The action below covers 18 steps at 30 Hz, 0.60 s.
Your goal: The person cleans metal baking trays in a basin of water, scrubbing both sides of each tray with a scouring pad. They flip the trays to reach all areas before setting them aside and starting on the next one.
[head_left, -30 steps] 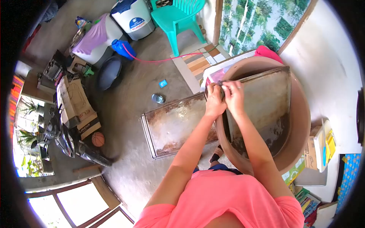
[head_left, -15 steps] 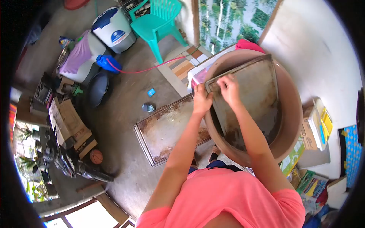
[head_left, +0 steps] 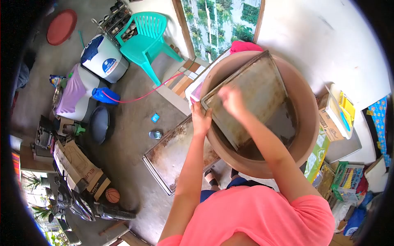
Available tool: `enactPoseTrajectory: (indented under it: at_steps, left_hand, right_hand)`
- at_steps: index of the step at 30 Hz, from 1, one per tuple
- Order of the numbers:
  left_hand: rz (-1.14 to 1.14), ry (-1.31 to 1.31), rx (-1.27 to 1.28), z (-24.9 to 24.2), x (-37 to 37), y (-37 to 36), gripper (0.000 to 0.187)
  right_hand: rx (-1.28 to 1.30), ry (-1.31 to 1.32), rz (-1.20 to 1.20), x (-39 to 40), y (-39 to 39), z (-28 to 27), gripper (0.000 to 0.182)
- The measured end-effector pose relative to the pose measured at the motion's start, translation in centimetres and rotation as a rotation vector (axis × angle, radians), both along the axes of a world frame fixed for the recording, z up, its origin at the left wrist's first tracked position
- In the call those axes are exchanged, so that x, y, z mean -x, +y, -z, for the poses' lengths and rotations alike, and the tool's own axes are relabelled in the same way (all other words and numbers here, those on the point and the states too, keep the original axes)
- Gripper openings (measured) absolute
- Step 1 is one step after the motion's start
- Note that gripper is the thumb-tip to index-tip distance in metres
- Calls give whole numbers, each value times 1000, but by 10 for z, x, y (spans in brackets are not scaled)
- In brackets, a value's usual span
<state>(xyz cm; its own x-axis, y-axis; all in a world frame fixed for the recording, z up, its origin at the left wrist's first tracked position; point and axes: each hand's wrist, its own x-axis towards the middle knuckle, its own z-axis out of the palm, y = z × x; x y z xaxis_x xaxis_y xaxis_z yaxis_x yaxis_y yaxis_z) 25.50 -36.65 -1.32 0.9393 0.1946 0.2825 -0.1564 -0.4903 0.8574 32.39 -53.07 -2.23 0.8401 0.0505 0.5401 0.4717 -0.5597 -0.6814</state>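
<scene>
A large metal baking tray (head_left: 256, 90), stained brown, leans at a slant inside a big round brown tub (head_left: 308, 123). My left hand (head_left: 201, 121) is closed on the tray's near left corner, beside the tub's rim. Over the tray's surface is my right hand (head_left: 233, 100), blurred, its fingers curled. Whatever it may hold cannot be made out. Dark water (head_left: 283, 125) shows in the tub below the tray. Another stained tray (head_left: 176, 151) lies on the floor to the left, partly behind my left forearm.
Left of the tub are a green plastic chair (head_left: 145, 43), a washing machine (head_left: 104, 59), a blue jug (head_left: 104, 95) and a black basin (head_left: 99, 125). A pink hose (head_left: 143, 97) crosses the floor. Boxes (head_left: 330, 119) and a green basket (head_left: 348, 180) stand at the right.
The view has shifted, so the tub and tray sit further left. My right hand has moved across the tray's surface; my left hand stays at the tray's corner.
</scene>
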Motion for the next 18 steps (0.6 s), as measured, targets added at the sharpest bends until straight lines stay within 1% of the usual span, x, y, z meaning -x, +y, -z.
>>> enactPoseTrajectory:
  at_steps: [1,2,3,5,6,7,9,11,13,14,16,17,18]
  left_hand:
    - [-1,16,-6,1,0,-1,45]
    - [-2,-8,4,1,0,-2,44]
    - [-5,6,-3,1,1,-2,43]
    - [-13,28,-18,-2,1,-2,43]
    - [-21,36,4,-8,3,-4,41]
    - [-15,40,-2,-9,2,-5,40]
    - [-1,50,-19,-11,2,-3,39]
    - [-3,23,-28,-10,0,-3,39]
    - [-4,20,-45,-6,4,-3,39]
    - [-3,18,-60,-5,3,-2,38]
    - [-14,58,-58,-10,3,-3,37]
    - [-12,57,-49,-10,4,-4,37]
    - [-11,52,-38,-11,4,-4,37]
  right_hand:
    - [51,33,-119,18,19,6,9]
    - [137,-205,-89,46,31,-47,9]
    - [40,-79,-75,39,24,-42,9]
    - [-156,165,-48,1,-7,-29,9]
    - [-154,129,70,-23,-32,-25,9]
    - [-236,-2,130,-43,-54,-19,11]
    - [-231,-81,164,-47,-61,-19,12]
    - [-264,198,7,-7,-14,-9,12]
    - [52,-142,-94,33,12,-29,11]
    - [20,-124,-130,25,6,-23,10]
    - [-173,197,-81,-9,-25,-36,8]
    - [-256,99,-60,-40,-53,-37,6]
    - [-344,82,54,-78,-84,-20,6]
